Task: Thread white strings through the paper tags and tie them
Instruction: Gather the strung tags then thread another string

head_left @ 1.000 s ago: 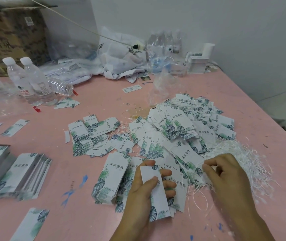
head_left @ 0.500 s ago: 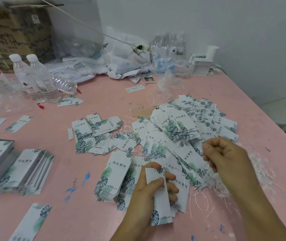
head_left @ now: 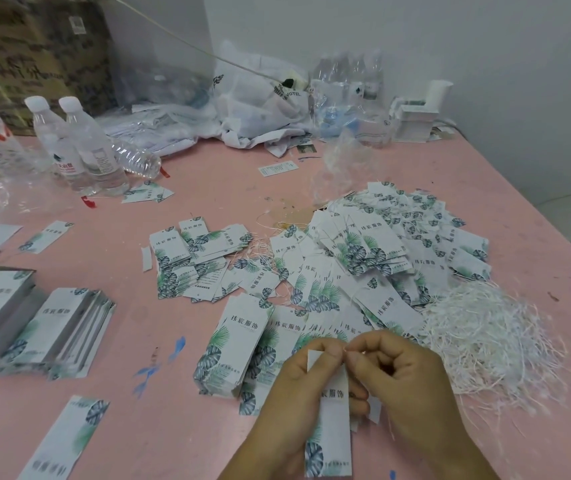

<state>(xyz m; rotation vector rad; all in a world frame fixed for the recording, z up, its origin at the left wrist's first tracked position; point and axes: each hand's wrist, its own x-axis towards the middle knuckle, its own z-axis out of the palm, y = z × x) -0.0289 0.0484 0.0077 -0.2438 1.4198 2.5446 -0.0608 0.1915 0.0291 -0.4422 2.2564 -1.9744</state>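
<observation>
Near the front edge of the pink tabletop (head_left: 208, 188), the left hand (head_left: 298, 400) grips one paper tag (head_left: 332, 420) upright, thumb pressed at its top. The right hand (head_left: 402, 386), fingers curled, pinches a white string (head_left: 348, 348) at that top end, drawn from the string heap (head_left: 492, 337) toward the right edge. The threading step seems in hand; next, the string end must find the tag's hole, hidden here.

Pink table (head_left: 208, 188): scattered paper tags (head_left: 363, 258), white string heap (head_left: 485, 334), tag stacks (head_left: 52, 327), water bottles (head_left: 79, 147), plastic bags (head_left: 256, 105).
</observation>
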